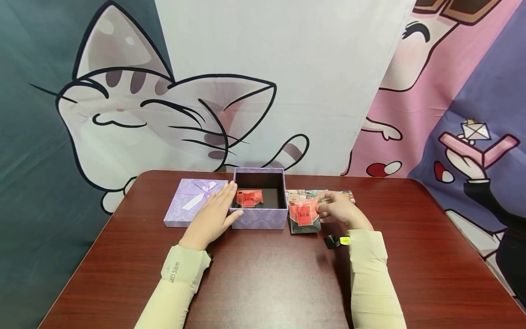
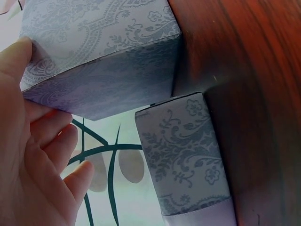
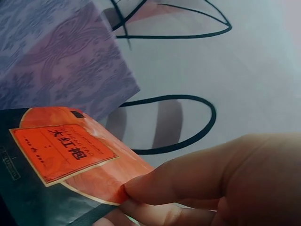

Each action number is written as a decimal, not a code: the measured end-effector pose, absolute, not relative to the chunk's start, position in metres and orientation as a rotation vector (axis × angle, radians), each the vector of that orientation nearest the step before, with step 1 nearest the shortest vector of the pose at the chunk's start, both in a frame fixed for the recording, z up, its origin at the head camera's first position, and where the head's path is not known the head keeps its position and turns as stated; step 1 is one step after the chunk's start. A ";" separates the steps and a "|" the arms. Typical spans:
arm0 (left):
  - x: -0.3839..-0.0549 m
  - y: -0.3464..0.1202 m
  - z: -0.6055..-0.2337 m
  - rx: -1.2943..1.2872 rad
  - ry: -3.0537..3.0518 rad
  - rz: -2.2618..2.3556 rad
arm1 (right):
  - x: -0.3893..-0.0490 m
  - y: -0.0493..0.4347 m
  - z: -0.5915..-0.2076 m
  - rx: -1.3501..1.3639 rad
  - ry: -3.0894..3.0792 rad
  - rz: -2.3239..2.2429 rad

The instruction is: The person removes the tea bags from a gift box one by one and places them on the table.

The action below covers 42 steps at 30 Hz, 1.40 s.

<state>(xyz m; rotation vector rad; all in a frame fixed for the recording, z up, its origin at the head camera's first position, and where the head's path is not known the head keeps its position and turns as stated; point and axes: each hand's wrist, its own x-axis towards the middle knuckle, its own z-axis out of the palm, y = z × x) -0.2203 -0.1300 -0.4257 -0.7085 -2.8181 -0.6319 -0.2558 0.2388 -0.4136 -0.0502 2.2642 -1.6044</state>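
My left hand (image 1: 211,219) rests against the near left corner of a purple patterned box (image 1: 260,220), its fingers stretched along the left side and its thumb on the front wall (image 2: 103,37). The box is uncovered, with a dark inside. A red and dark tea packet (image 1: 249,198) lies in its left part. To the right of the box, my right hand (image 1: 342,209) pinches a second tea packet (image 1: 304,214) by its right edge between thumb and fingers. This packet (image 3: 70,150) has an orange-red label with Chinese characters and is tilted.
A purple lid (image 1: 183,196) with a pale ribbon bow lies left of the box, partly behind my left hand. Colourful printed items (image 1: 349,195) lie behind the held packet, mostly covered. A cartoon cloth backdrop (image 1: 328,55) hangs behind the brown table (image 1: 267,283).
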 end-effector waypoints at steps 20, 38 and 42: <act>-0.221 -0.130 -0.427 -0.719 -2.806 -0.623 | -0.258 0.226 -0.430 -0.019 2.291 -1.398; -0.222 -0.130 -0.428 -0.713 -2.819 -0.619 | -0.256 0.219 -0.429 0.059 2.332 -1.292; -0.222 -0.130 -0.428 -0.714 -2.816 -0.619 | -0.256 0.220 -0.426 0.073 2.358 -1.283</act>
